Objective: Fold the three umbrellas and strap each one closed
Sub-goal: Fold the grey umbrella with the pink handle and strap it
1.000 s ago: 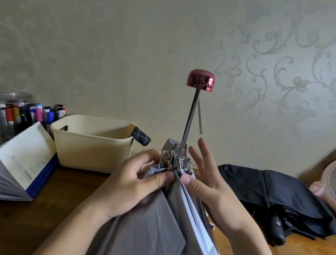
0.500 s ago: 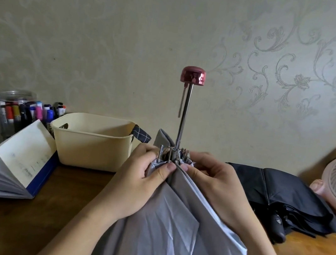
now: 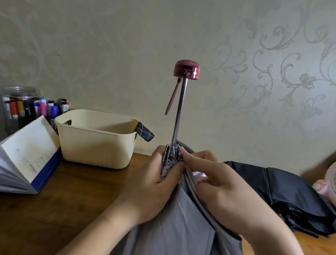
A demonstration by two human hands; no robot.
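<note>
Grey umbrella [image 3: 179, 238] held upright over the near edge of the table [image 3: 77, 190], canopy hanging down toward the wearer, steel shaft [image 3: 178, 116] rising straight up to a dark red handle cap [image 3: 187, 69]; long axis vertical, with the cluster of rib ends [image 3: 172, 153] at the foot of the shaft, right between both sets of fingers. Left hand [image 3: 157, 184] wrapped round the gathered cloth just below the rib ends, thumb pressed across the front, clamped on the grey umbrella. Right hand [image 3: 222, 192] reaching in from the right of the shaft, fingers together pinching a fold of canopy against the ribs; equally near, judged the working hand for tucking the next panel while the left steadies. Red wrist strap [image 3: 172, 97] dangling from the cap, left of the shaft.

Black umbrella [image 3: 283, 195] lying slack and unstrapped to the right of the grey one, well clear of the hands. Third umbrella only hinted at: a checked dark tip [image 3: 145, 132] poking over the rim of the cream basket [image 3: 95, 142], left of the shaft, rest hidden. Closing strap of the grey canopy nowhere visible; lower canopy cut off by the frame edge; exact rib count under the fingers impossible to make out
</note>
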